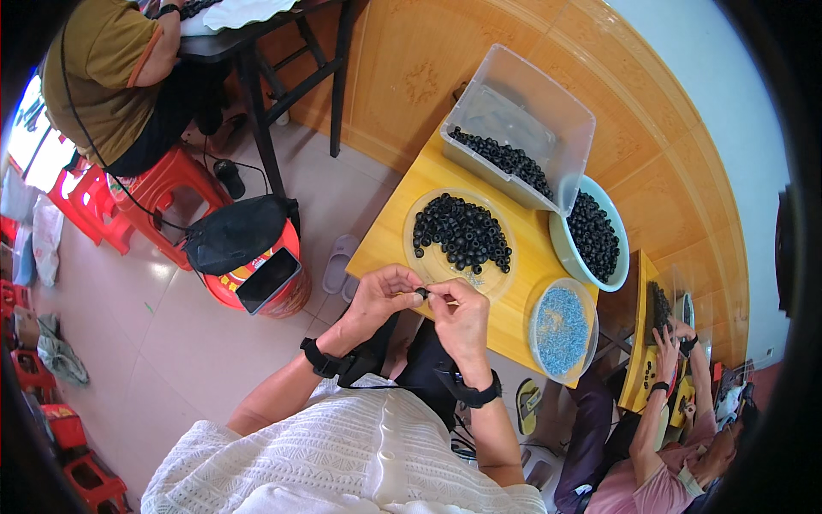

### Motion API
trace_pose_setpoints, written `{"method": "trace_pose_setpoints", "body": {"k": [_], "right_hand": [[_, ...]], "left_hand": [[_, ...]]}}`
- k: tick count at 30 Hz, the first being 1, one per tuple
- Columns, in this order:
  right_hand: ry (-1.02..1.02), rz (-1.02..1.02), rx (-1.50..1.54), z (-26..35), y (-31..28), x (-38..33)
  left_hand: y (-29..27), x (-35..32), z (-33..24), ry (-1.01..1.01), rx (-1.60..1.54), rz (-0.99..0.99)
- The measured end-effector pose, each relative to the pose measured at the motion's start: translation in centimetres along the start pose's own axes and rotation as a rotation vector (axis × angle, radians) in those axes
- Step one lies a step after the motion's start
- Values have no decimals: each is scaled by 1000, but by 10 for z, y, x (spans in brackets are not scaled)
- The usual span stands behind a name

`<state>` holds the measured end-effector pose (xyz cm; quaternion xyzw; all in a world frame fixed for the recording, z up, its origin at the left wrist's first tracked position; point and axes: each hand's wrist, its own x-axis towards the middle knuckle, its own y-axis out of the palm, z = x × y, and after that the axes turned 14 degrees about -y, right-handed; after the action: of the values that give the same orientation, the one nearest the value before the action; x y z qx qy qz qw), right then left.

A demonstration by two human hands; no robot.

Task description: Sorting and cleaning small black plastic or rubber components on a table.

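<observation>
In front of me, at the near edge of a yellow table (385, 231), both hands meet. Thumb and fingertips of my left hand (377, 297) pinch a small black ring-shaped part (422, 293). My right hand (460, 321) is closed beside it, fingertips pressed together at the part; whether it grips the part or something tiny is too small to tell. Just beyond lies a round clear tray (413, 204) with a heap of black ring-shaped parts (462, 231) and a few tiny pale pieces (471, 276). To the right sits a clear round dish (592, 338) of small light-blue pieces (561, 325).
A clear plastic bin (531, 94) and a pale-blue basin (561, 244), both with black parts, stand at the far right. Left, a red bucket (291, 295) carries a black bag (240, 230) and a phone (269, 280). Co-workers sit at upper left and lower right.
</observation>
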<state>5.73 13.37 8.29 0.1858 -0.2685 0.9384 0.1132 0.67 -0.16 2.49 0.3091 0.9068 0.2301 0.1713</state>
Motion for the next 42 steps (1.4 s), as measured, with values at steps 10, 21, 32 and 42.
{"method": "trace_pose_setpoints", "body": {"k": [10,21,32,42], "right_hand": [[-38,22,-28,25,-19,13],[-111,160,-213,25,-14,14],[-106,161,-422,21,-2,3],[-47,122,-182,6,-13,1]], "left_hand": [[-1,5,5,-126,-325,170],[-2,3,0,-109,-192,125],[9,-3,2,17,51,12],[8,1,5,28,59,38]]}}
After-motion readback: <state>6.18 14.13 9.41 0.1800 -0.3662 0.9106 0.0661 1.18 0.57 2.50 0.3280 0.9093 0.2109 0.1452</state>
